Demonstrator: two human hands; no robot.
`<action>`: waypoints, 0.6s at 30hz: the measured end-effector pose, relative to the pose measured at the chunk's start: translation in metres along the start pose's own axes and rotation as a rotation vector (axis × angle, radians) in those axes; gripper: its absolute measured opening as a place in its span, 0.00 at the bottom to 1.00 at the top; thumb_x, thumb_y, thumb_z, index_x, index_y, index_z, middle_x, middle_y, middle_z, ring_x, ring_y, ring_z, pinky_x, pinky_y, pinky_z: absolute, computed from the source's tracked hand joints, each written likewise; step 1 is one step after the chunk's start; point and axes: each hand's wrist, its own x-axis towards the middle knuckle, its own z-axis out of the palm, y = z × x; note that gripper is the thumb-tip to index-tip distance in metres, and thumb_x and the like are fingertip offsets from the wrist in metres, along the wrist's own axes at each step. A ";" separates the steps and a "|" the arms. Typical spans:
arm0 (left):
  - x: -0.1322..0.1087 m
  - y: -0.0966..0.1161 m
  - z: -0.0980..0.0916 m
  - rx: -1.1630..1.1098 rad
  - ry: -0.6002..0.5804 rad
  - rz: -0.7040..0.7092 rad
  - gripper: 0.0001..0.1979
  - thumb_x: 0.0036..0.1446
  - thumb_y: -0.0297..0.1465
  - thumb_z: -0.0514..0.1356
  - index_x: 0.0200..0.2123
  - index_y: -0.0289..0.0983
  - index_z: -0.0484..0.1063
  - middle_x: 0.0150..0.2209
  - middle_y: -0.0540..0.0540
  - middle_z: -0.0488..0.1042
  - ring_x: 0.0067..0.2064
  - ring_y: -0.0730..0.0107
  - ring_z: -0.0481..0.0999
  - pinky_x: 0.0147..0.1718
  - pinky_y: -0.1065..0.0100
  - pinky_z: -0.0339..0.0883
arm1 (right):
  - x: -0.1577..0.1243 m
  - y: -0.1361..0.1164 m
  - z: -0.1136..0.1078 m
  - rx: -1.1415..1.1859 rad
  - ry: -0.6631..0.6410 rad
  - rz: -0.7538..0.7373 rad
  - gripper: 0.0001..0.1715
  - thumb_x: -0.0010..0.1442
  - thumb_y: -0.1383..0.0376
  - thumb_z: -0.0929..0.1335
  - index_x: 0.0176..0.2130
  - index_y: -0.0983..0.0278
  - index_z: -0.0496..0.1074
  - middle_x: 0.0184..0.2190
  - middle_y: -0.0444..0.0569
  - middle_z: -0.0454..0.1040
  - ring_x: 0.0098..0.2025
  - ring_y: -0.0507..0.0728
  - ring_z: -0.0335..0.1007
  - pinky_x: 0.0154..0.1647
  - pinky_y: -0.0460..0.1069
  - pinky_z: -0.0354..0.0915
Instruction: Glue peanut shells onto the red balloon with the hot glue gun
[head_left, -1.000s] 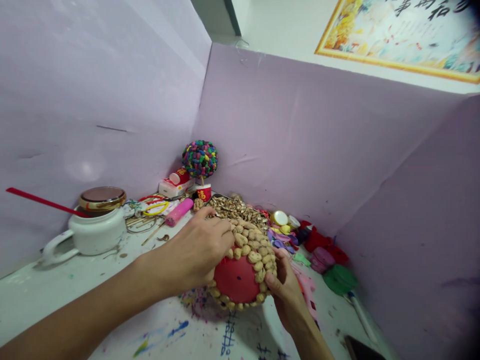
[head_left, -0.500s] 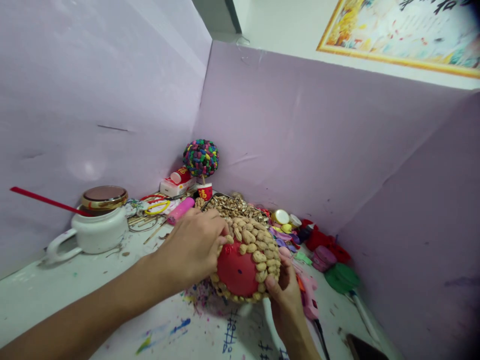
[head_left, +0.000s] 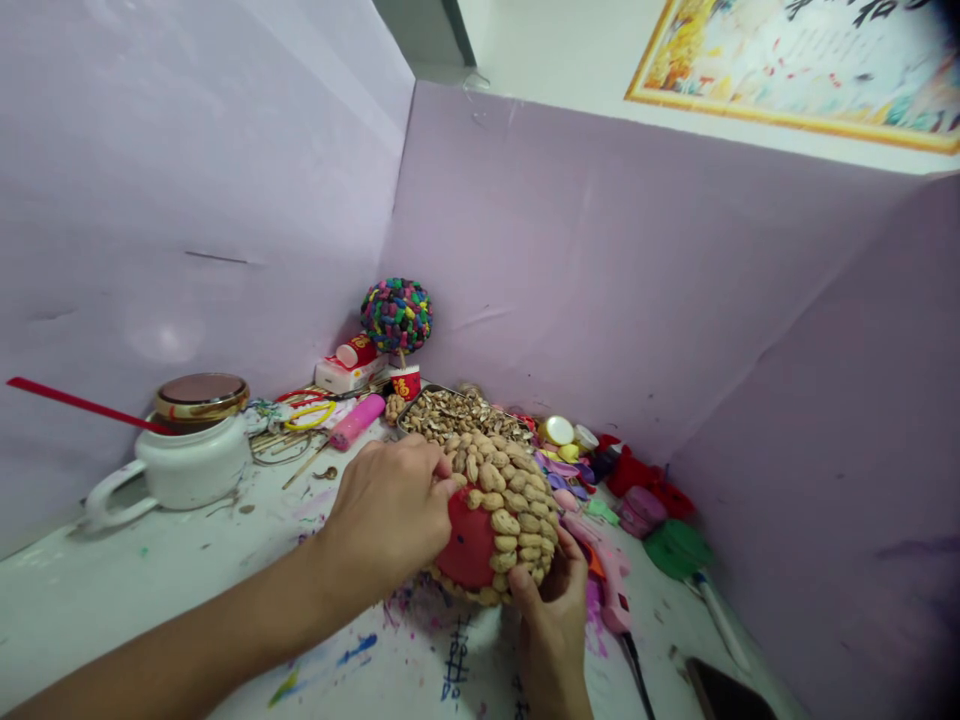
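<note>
A peanut-covered ball (head_left: pixel 525 490) is held low over the table (head_left: pixel 120 610), at the centre of the dial; whether its underside is set down on the surface cannot be told. Its bare red patch (head_left: pixel 471 550) is turned towards 7 o'clock, presumably so that the uncovered part can be seen and reached by the left hand (head_left: pixel 397 500). The ball is gripped by the right hand (head_left: pixel 553 605) from 4 to 5 o'clock, the thumb being laid along the near side and the fingers curved around the far side; by this hold it seems to be steadied against pressure from the other side. The left hand is brought in from 9 o'clock, its fingers bent and drawn narrowly together at the upper edge of the red patch, where the peanuts are met; whether anything is pinched there cannot be told, the fingertips being partly hidden. Just beyond the ball, between 11 and 12 o'clock, a heap of shells (head_left: pixel 472 415) is contained in a tray, probably placed there to be within easy reach. A pink glue gun (head_left: pixel 615 590) is laid near the right hand at 4 o'clock, its cord led towards the near edge. A multicoloured ball (head_left: pixel 397 315) is propped on a stick in a red cup (head_left: pixel 406 383) at 11 o'clock, and a white pot (head_left: pixel 195 465) is stood well apart, between 9 and 10 o'clock
</note>
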 end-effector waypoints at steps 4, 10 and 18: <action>0.002 0.002 0.000 0.028 -0.008 -0.031 0.09 0.52 0.32 0.54 0.25 0.40 0.73 0.29 0.45 0.76 0.30 0.62 0.73 0.27 0.64 0.60 | 0.000 0.000 0.001 -0.004 -0.002 0.001 0.43 0.41 0.56 0.73 0.52 0.58 0.53 0.50 0.54 0.65 0.54 0.65 0.60 0.48 0.57 0.61; 0.002 0.003 0.002 0.075 0.021 -0.025 0.09 0.50 0.32 0.54 0.24 0.40 0.73 0.28 0.46 0.76 0.29 0.61 0.74 0.25 0.65 0.59 | -0.001 -0.001 0.002 -0.007 -0.006 0.004 0.43 0.41 0.56 0.73 0.52 0.58 0.53 0.50 0.55 0.64 0.53 0.66 0.60 0.47 0.57 0.62; 0.005 0.004 -0.003 0.037 -0.073 -0.102 0.11 0.50 0.37 0.55 0.24 0.41 0.74 0.24 0.47 0.75 0.26 0.64 0.72 0.22 0.68 0.54 | -0.002 -0.001 0.002 -0.009 0.008 0.012 0.43 0.40 0.56 0.73 0.52 0.59 0.53 0.50 0.56 0.64 0.53 0.66 0.60 0.48 0.58 0.61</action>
